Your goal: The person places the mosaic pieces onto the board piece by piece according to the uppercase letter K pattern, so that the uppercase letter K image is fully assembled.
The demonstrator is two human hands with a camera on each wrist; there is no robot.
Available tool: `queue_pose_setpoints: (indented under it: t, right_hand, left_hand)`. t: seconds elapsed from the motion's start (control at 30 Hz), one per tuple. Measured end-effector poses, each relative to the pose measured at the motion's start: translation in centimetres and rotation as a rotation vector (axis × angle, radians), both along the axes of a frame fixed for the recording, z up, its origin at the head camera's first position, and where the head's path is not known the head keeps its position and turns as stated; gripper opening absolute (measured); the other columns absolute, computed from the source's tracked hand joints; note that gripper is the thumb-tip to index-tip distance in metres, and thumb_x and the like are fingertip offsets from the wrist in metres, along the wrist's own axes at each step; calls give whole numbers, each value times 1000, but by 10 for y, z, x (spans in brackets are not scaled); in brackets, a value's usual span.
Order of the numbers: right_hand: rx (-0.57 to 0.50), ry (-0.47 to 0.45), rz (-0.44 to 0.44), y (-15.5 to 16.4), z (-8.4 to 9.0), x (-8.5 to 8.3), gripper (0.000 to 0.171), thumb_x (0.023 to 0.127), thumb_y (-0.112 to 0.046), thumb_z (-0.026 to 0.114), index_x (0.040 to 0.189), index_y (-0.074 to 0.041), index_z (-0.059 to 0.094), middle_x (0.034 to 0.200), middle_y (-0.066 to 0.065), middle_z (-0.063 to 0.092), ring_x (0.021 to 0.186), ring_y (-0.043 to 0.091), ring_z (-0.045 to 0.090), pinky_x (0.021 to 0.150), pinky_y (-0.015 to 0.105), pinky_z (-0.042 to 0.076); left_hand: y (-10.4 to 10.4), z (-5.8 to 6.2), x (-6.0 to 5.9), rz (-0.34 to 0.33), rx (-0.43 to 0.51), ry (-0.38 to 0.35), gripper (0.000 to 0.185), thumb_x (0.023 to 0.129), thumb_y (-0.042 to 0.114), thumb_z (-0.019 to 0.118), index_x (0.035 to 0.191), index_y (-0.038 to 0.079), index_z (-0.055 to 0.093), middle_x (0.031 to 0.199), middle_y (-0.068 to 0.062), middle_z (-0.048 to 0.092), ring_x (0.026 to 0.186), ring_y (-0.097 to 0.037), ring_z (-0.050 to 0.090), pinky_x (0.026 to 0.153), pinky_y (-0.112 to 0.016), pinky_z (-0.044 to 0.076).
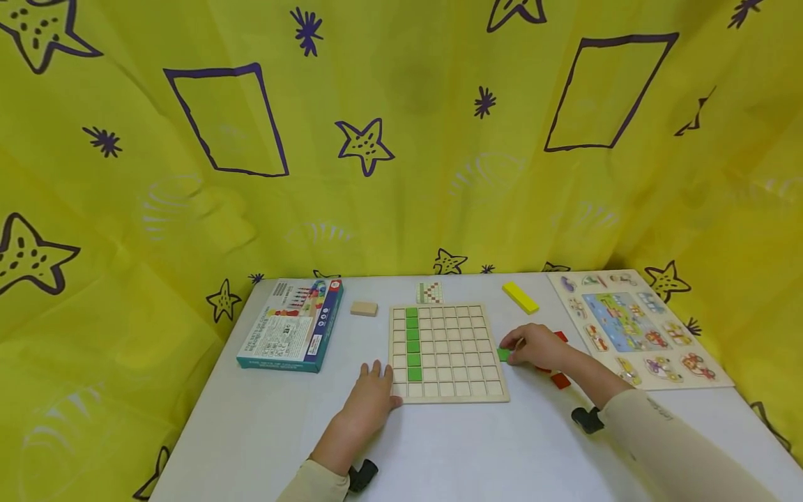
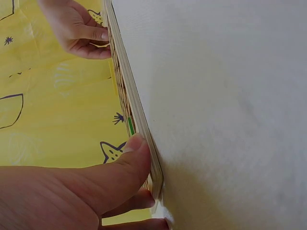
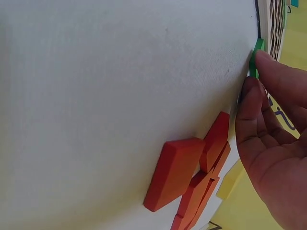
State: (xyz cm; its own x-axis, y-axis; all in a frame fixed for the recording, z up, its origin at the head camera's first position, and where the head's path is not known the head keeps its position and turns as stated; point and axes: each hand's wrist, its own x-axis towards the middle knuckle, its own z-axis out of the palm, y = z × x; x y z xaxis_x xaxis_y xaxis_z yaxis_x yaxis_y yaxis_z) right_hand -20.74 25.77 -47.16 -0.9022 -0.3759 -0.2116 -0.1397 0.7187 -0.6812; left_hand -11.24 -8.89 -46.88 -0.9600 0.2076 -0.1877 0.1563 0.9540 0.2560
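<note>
Green flat square tile (image 1: 504,354) lies on the white worktop (image 1: 452,453), just beside the right edge of the pale wooden grid board (image 1: 447,352); right hand (image 1: 538,346) pinches it, fingers (image 3: 268,72) clamped on its rim. Left hand (image 1: 370,394) rests at the board's near-left corner, thumb pressed to the edge, fingers relaxed. One board column holds a green strip (image 1: 412,344). Red wooden blocks (image 3: 192,177) lie under the right hand. Yellow bar (image 1: 520,297) near the far edge.
</note>
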Motion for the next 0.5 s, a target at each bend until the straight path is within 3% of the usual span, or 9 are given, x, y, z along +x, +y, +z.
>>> queue_pose_setpoints:
  t: [0.5]
  right_hand:
    - [5,48,22,-2,8,-2,8,87,-8,78,93,-7,72,86,-1,67,80,19,57,73,34,50]
  left_hand:
    - [-2,0,0,-16,0,12,63,93,28,72,140,-9,52,146,-32,45,136,-52,39,109,-53,40]
